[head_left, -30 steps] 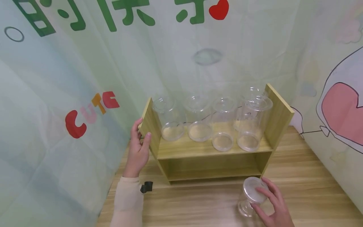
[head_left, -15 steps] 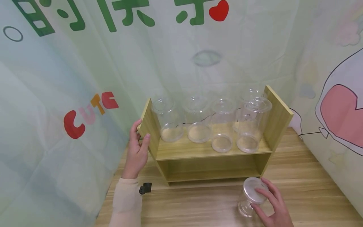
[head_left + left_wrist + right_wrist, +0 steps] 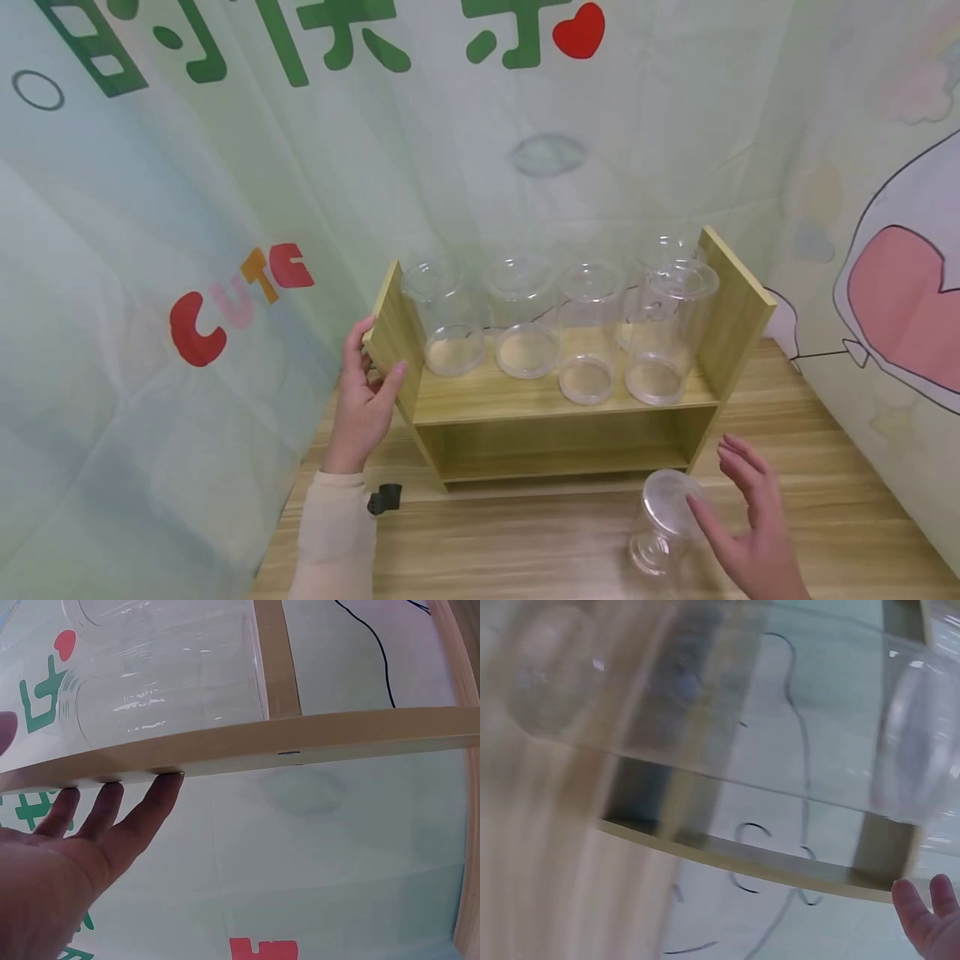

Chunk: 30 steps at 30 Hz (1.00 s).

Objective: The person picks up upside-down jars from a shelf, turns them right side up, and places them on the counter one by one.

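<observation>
In the head view my left hand (image 3: 363, 417) is at the left side panel (image 3: 397, 342) of a small wooden shelf. The left wrist view shows its straight fingertips against the panel's outer face, with the thumb on the inner side, apart from it. My right hand (image 3: 757, 525) is spread beside a clear plastic jar (image 3: 651, 542) with a whitish round top, which stands on the table in front of the shelf's right end. The thumb overlaps the top's rim in this view; the other fingers are off it. The same jar (image 3: 727, 705) crosses the right wrist view, blurred.
Several clear jars (image 3: 525, 317) stand on the shelf's upper board (image 3: 495, 400), two of them one behind the other at the right. Below is a low compartment (image 3: 562, 442). A small black object (image 3: 386, 498) is beside the left sleeve. Printed cloth (image 3: 465, 167) hangs behind and at both sides.
My right hand has let go of the jar and moved right and slightly up, fingers spreading. The jar stays in place. My left thumb has shifted slightly right across the panel.
</observation>
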Each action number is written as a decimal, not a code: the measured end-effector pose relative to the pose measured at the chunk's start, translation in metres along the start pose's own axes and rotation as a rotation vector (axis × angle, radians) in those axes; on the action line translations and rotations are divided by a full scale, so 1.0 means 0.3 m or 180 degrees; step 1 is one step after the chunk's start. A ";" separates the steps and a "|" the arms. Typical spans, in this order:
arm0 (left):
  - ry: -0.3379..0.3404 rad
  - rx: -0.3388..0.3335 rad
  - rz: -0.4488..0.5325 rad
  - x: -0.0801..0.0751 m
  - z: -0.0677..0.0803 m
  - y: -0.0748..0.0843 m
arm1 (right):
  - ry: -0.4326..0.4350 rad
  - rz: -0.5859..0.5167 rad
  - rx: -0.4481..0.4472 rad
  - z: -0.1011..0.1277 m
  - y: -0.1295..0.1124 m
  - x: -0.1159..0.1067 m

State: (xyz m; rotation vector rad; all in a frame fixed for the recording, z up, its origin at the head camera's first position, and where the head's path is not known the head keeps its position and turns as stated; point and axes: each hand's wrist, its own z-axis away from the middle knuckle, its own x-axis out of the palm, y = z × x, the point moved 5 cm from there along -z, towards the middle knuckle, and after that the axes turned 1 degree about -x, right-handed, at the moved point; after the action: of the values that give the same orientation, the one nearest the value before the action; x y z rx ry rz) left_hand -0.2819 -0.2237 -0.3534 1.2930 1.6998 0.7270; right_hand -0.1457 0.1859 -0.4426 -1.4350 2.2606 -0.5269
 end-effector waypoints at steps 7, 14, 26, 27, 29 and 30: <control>0.0000 0.0003 -0.0045 -0.010 0.002 -0.003 | 0.0241 0.0177 -0.0322 -0.141 -0.027 0.012; -0.0008 -0.0032 -0.0077 -0.016 0.006 -0.006 | 0.0239 0.0566 -0.0496 -0.282 -0.078 0.040; -0.0005 0.0005 -0.0008 -0.011 0.006 0.000 | 0.0101 0.0763 -0.0398 -0.365 -0.060 0.048; -0.0009 0.0010 -0.0010 -0.008 0.005 0.001 | 0.0080 0.0790 -0.0377 -0.371 -0.052 0.046; -0.0018 0.0020 -0.0007 -0.003 0.002 0.001 | 0.0019 0.0822 -0.0308 -0.387 -0.040 0.042; -0.0024 0.0024 -0.0002 -0.002 0.001 0.000 | -0.0004 0.0832 -0.0280 -0.397 -0.037 0.040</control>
State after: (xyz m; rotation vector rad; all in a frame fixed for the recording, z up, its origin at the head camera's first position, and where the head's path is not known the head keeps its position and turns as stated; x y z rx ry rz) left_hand -0.2817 -0.2241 -0.3533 1.2989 1.6984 0.7149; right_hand -0.2046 0.1819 -0.3380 -1.1516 2.4481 -0.3476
